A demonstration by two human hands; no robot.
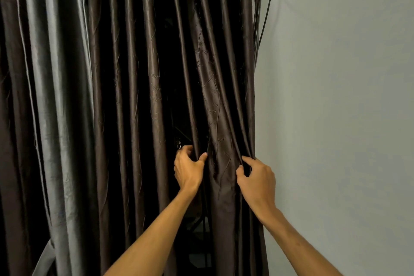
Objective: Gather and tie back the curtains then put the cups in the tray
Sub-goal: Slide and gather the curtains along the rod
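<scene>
Because the curtains [139, 96] hang as long, limp drapes with a satin sheen, they will probably yield to a light pull and slide over one another, so a loose hold could let the pleats slip out. They fill the left and middle of the view from top to bottom and end just beside the pale grey wall [336, 119]. The cloth is dark brown and thin-looking, falling in deep vertical pleats. A faint stitched pattern of curving lines runs down the panel nearest the wall, while the far-left panel looks plainer and glossier. Between two pleats a narrow gap opens; what lies behind it is too dark to tell.

The left hand [189, 169] grips the pleat at the edge of that gap, thumb in front and fingers [186, 148] curled behind the cloth. The right hand [257, 179] pinches the outer fold next to the wall, its fingers bent round the edge. The patterned panel lies between the two holds.

Gathering likely goes best with whole pleats taken in a full fist rather than by the fingertips. Thin dark cables [261, 6] run down beside the curtain top and could snag. A grey strip [43, 257] at lower left may be a tie-back; I cannot be sure. Neither cups nor tray are in view.
</scene>
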